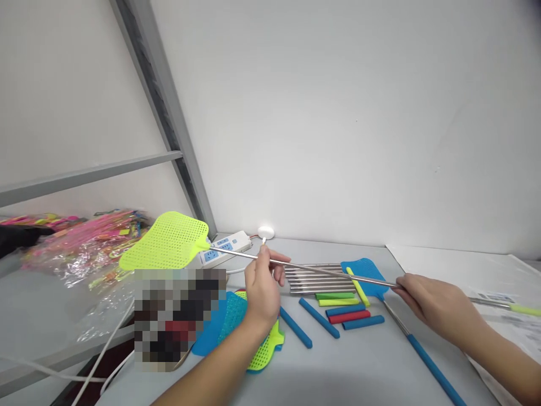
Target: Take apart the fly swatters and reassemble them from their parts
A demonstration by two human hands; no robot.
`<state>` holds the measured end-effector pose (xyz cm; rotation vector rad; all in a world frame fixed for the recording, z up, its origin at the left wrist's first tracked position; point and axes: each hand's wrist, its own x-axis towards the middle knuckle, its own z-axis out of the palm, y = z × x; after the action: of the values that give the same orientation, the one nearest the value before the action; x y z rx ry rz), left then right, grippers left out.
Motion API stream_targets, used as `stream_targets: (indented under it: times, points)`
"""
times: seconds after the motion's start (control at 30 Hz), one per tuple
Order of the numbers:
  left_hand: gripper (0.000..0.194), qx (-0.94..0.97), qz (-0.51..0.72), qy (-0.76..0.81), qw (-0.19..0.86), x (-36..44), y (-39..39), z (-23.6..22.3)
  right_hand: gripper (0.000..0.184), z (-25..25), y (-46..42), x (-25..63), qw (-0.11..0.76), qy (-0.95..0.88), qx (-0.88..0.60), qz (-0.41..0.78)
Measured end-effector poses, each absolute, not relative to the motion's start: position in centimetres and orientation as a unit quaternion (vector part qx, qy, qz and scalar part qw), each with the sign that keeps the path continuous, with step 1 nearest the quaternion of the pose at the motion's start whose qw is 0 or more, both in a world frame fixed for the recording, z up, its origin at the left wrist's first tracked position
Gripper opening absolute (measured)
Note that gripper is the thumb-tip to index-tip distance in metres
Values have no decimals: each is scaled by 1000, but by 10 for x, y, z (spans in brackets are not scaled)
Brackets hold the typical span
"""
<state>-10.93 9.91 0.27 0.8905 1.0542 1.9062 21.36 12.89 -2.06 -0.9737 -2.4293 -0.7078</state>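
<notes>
My left hand (262, 285) is closed around the thin metal rod of a fly swatter, with the thumb and fingers near the rod's middle. The swatter's yellow-green mesh head (169, 242) is raised at the left. My right hand (435, 304) pinches the same rod further right. Past that hand the rod continues to a yellow-green handle (524, 310). Beneath the rod lie several bare metal rods (315, 279) side by side. A blue fly swatter (366, 273) with a blue handle lies on the table below my right hand.
Coloured grip sleeves, including a red one (349, 317) and a blue one (319, 318), lie mid-table. Swatter heads (266, 352) are stacked behind my left forearm. A power strip (226, 248) stands by the wall. Plastic-wrapped bundles (88, 239) and a metal frame (169, 101) are left.
</notes>
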Motion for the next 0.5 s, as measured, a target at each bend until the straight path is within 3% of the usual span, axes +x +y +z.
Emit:
stream_targets:
  times: [0.33, 0.5]
  points:
    - [44, 276, 817, 371, 346, -109, 104, 14, 22, -29, 135, 259, 302, -814, -422, -260]
    - [40, 426, 675, 437, 414, -90, 94, -10, 16, -29, 131, 256, 327, -814, -408, -252]
